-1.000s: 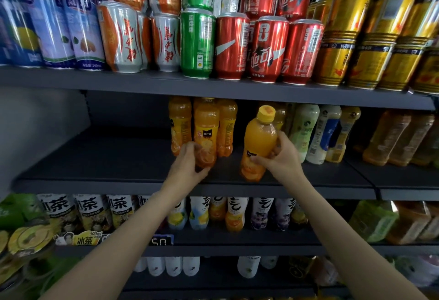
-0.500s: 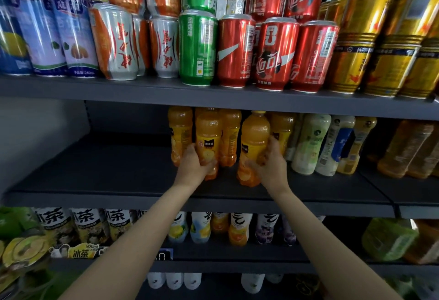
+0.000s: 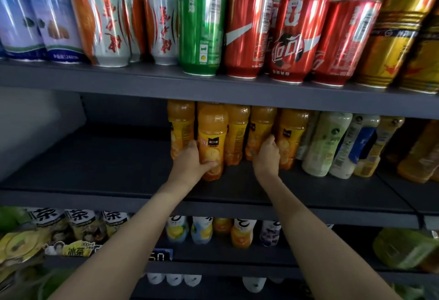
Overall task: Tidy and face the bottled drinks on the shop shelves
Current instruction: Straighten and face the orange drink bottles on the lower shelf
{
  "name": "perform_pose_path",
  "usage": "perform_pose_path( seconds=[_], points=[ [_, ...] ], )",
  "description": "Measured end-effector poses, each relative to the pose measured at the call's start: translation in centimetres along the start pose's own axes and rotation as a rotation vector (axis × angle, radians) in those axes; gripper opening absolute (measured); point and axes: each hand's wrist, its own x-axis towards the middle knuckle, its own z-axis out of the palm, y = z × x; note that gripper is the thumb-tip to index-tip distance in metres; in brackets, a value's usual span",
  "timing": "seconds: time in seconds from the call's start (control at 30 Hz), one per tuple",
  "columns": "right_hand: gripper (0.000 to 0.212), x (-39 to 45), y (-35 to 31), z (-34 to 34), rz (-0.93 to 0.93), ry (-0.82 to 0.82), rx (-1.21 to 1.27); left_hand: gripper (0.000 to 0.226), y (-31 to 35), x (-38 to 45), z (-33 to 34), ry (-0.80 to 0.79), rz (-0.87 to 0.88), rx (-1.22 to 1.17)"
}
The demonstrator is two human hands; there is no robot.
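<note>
On the middle shelf [image 3: 118,171] five orange juice bottles stand in a tight group under the shelf above. The front orange juice bottle [image 3: 212,140] stands a little forward of the others, upright, its dark label patch facing out. The left hand [image 3: 190,164] grips it low down: fingers wrapped round its left side, thumb curled across the front near the base. Behind and to its left is one bottle [image 3: 180,124], partly hidden by that hand; to its right a third bottle [image 3: 237,131], untouched.

The right hand [image 3: 266,157] is curled round the lower part of the fourth orange juice bottle [image 3: 260,126], seen from the back of the hand, with the knuckles just beside the fifth bottle [image 3: 291,133]; whether they touch that one I cannot tell. All five bottles stand upright and their caps are hidden by the shelf edge.

To the right of the juice, on the same shelf, are three pale bottles: one whitish-green [image 3: 327,143], one with a blue label [image 3: 356,147], one yellowish [image 3: 377,147], all leaning a bit in the wide lens. Further right some amber bottles [image 3: 418,157] are blurred, too unclear to count.

The upper shelf [image 3: 166,83] carries cans in the front row: two blue-white, three silver with red script, one green can [image 3: 202,28], three red cola cans [image 3: 294,36], and gold cans [image 3: 392,38] at the right edge, with more stacked on top. The lower shelf holds iced tea bottles [image 3: 78,226] on the left, three labels showing, and five small bottles [image 3: 242,233] between the forearms
</note>
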Motion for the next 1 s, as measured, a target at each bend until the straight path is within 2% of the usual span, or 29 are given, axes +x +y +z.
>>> perform_pose_path(
  seconds=[0.17,0.33,0.4,0.5,0.57,0.7,1.0],
  points=[
    [0.033,2.5,-0.5,1.2,0.035,-0.046,-0.134,0.052,0.3,0.0,-0.3,-0.031,-0.027,0.016],
    [0.033,2.8,-0.6,1.1,0.087,-0.054,-0.043,0.050,0.4,-0.3,-0.4,-0.027,-0.032,-0.028],
    [0.036,2.1,0.0,0.6,0.035,-0.041,0.026,0.052,0.5,-0.2,0.0,-0.049,-0.027,-0.074],
    [0.045,-0.5,1.9,-1.0,-0.168,-0.005,0.133,0.055,1.6,0.1,1.2,-0.103,0.009,-0.096],
    [0.047,-2.1,3.5,-2.6,-0.227,0.037,0.138,0.053,2.8,0.4,2.3,-0.146,0.035,-0.108],
    [0.051,-2.8,6.4,-5.3,-0.167,0.105,0.084,0.051,5.5,1.0,5.2,-0.186,0.043,-0.138],
    [0.067,-1.3,7.5,-4.8,-0.029,-0.039,0.079,0.048,8.7,2.8,9.9,-0.069,-0.047,-0.090]
  ],
)
